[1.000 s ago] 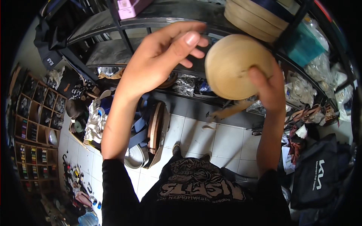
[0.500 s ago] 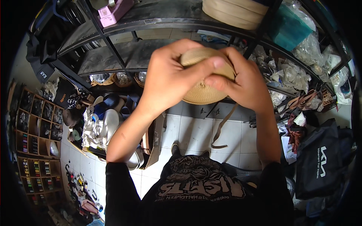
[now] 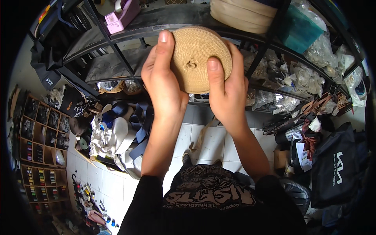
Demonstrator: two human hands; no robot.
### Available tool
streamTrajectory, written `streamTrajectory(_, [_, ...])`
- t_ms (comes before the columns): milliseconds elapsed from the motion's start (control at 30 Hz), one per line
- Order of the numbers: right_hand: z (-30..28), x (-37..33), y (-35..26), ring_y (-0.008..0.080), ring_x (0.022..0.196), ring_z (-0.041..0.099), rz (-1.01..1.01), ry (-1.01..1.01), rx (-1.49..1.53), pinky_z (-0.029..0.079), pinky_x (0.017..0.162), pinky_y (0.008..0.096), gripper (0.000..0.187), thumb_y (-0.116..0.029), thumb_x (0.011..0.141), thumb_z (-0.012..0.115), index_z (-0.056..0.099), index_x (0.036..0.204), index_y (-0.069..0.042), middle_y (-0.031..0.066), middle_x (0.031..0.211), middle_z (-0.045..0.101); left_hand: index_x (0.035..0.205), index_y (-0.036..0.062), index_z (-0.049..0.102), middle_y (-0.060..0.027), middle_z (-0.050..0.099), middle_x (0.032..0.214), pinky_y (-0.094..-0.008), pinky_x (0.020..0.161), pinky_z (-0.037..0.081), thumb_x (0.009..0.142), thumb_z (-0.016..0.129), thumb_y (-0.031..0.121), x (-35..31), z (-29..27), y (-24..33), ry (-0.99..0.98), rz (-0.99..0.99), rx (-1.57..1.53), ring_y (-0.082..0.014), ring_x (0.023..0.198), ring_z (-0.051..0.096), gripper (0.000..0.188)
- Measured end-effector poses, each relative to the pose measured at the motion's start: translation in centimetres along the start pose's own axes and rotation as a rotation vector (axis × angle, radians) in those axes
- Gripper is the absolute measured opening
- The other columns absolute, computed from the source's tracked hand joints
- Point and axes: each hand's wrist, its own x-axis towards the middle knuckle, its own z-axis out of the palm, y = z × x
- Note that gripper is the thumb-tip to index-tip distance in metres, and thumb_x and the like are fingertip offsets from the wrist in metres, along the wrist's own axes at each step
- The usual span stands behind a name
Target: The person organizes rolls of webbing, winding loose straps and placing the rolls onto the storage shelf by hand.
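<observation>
Between my two hands is a round coil of tan webbing (image 3: pixel 192 76), its spiral face turned up toward me and a small knot-like centre showing. My left hand (image 3: pixel 162 74) presses along the coil's left edge, thumb pointing up beside the rim. My right hand (image 3: pixel 229 86) grips the right edge, its thumb lying on the flat face and the fingers behind, hidden. A loose tail of the webbing (image 3: pixel 200 139) hangs below the hands toward the tiled floor.
Ahead stands a black shelf (image 3: pixel 164 21) with a purple tape dispenser (image 3: pixel 121 17), a large beige roll (image 3: pixel 243 15) and a teal bin (image 3: pixel 299 29). A box of white and navy straps (image 3: pixel 117 133) is at left, near a thread rack (image 3: pixel 41 156). A black bag (image 3: pixel 337 168) lies right.
The coil has turned to show its whole face and shifted slightly left and up. My left hand has moved from over its top to its left edge. The hanging tail has swung left.
</observation>
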Motion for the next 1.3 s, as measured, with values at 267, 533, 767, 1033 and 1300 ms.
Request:
streamTrajectory(267, [-2.5,-2.1,2.9,0.0368,0.091,0.067,0.128,-0.166,-0.038,0.052,0.078,0.0388,0.043,-0.030,0.096,0.054,0.049,0.129,-0.004,0.0246,0.097,0.065,0.097,0.0005,0.063,-0.0026,0.063,0.090,-0.0223,0.078,0.042,0.095,0.058,0.032,-1.3,-5.1,-2.2,-0.148,-0.167,0.247,-0.0091,0.085,0.055,0.032])
streamTrajectory(533, [-5.2,-1.7,2.7,0.0347,0.059,0.063,0.003,-0.657,-0.239,0.050,0.061,0.0411,0.083,-0.042,0.087,0.062,0.019,0.149,-0.006,0.0200,0.068,0.061,0.105,-0.0019,0.064,-0.0053,0.067,0.093,-0.0254,0.079,0.048,0.080,0.075,0.009,-1.3,-5.6,0.2,-0.733,-0.186,0.836,-0.0091,0.087,0.060,0.029])
streamTrajectory(767, [-5.6,-2.1,3.3,0.0267,0.044,0.054,-0.038,-0.791,-0.287,0.043,0.049,0.0371,0.098,-0.048,0.080,0.067,0.014,0.151,-0.006,0.0136,0.052,0.052,0.102,-0.0029,0.066,-0.0085,0.068,0.093,-0.0259,0.077,0.050,0.079,0.076,0.010,-2.1,-5.8,-0.6,-0.876,-0.174,0.906,-0.0113,0.085,0.063,0.028])
streamTrajectory(1033, [-4.5,-1.3,2.3,0.0262,0.059,0.064,0.008,-0.521,-0.087,0.050,0.057,0.0337,0.085,-0.036,0.078,0.074,0.030,0.147,-0.010,0.0139,0.070,0.063,0.100,-0.0013,0.066,-0.0070,0.068,0.088,-0.0251,0.072,0.050,0.081,0.075,0.011,-3.0,-5.5,-0.8,-0.501,0.045,0.686,-0.0108,0.080,0.063,0.025])
streamTrajectory(1300, [-1.7,-2.0,1.4,0.0179,0.092,0.068,-0.088,-0.066,0.110,0.051,0.080,0.0263,0.037,-0.015,0.090,0.065,0.060,0.125,-0.004,0.0144,0.110,0.068,0.106,-0.0026,0.063,-0.0071,0.066,0.097,-0.0254,0.083,0.046,0.091,0.065,0.021,-2.8,-4.9,-1.1,-0.132,0.025,0.099,-0.0118,0.089,0.060,0.028])
